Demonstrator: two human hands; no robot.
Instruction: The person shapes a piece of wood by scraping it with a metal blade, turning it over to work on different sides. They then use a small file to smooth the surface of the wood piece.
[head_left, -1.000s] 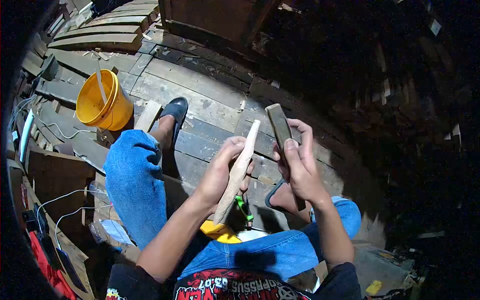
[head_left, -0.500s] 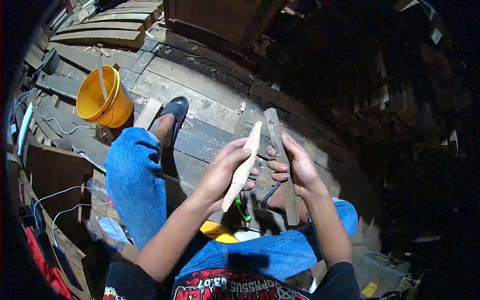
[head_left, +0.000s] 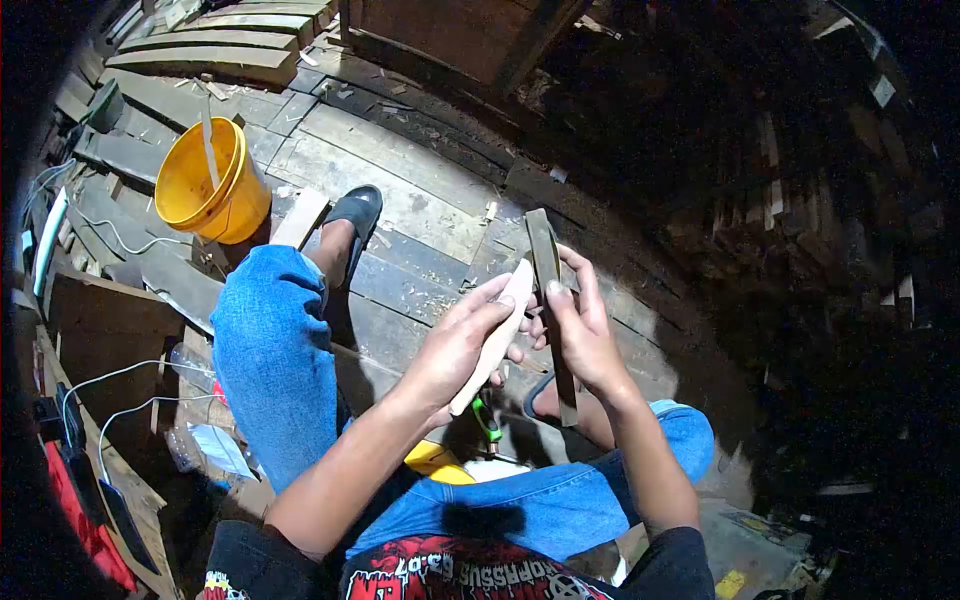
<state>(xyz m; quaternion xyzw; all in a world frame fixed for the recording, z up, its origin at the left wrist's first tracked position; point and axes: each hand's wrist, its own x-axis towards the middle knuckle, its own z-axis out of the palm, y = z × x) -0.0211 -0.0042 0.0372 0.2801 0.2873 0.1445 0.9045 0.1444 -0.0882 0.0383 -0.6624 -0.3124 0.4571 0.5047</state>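
Observation:
A pale, shaped piece of wood (head_left: pixel 494 345) is gripped in my left hand (head_left: pixel 460 345), its thumb lying on the upper face. My right hand (head_left: pixel 586 335) holds a darker, straight wooden strip (head_left: pixel 543 255), thumb in front and fingers around it. The two pieces are side by side, their upper parts very close; whether they touch I cannot tell. Below them, a tool with a green and black handle (head_left: pixel 487 420) is between my legs, partly in shadow.
A yellow bucket (head_left: pixel 228 190) with a strip standing in it is at the left. Curved boards (head_left: pixel 205 60) lie at the upper left. Wood shavings dot the plank floor (head_left: pixel 400 205). White cables (head_left: pixel 125 385) run at the lower left. Stacked wood (head_left: pixel 790 210) is at the right.
The right hand has turned the dark strip so that a narrower side shows, and its thumb is now in front. The pale piece has moved slightly right, closer to the strip, and turned a little.

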